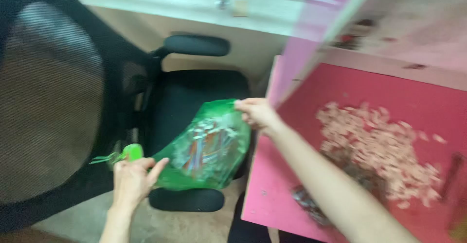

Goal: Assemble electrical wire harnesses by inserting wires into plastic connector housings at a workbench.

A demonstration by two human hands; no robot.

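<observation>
Beige floor and pale wall behind; frame motion-blurred. Translucent green plastic bag (209,148), holding striped, stick-like contents too blurred to identify, hangs in the air over the seat of a black mesh-backed office chair (53,102), just off the left edge of a pink tabletop (340,92). Right hand (258,114), arm stretched across that edge, pinches the bag's upper rim. Left hand (131,179), raised from below, fingers closed on the bag's lower left corner. Pale scattered scraps (379,145) lie mid-tabletop.
</observation>
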